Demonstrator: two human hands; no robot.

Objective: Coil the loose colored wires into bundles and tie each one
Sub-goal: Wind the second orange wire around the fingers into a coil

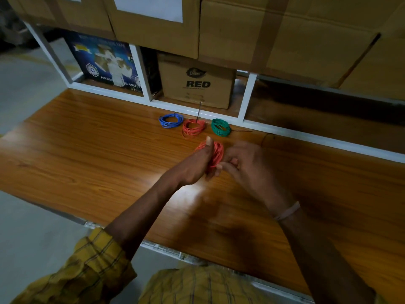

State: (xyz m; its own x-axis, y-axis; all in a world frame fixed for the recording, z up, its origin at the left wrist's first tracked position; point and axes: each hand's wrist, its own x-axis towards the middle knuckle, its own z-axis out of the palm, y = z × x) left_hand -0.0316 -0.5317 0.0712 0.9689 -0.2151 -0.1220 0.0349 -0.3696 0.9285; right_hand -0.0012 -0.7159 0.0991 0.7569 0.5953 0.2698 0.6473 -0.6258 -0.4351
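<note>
I held the red coil upright over the table, my left hand wrapped round its near-left side, thumb up. My right hand, touching its right edge, pinched something at the rim; I judged it the tie. Three finished bundles lay just beyond.

Wooden desk, brown grain, light glare near middle. White shelf frame behind desk, at 12 o'clock. Inside shelf: blue printed box at 11 o'clock, brown carton marked "RED" just beside it. Large taped cartons stacked above. Grey floor at 9 o'clock.
</note>
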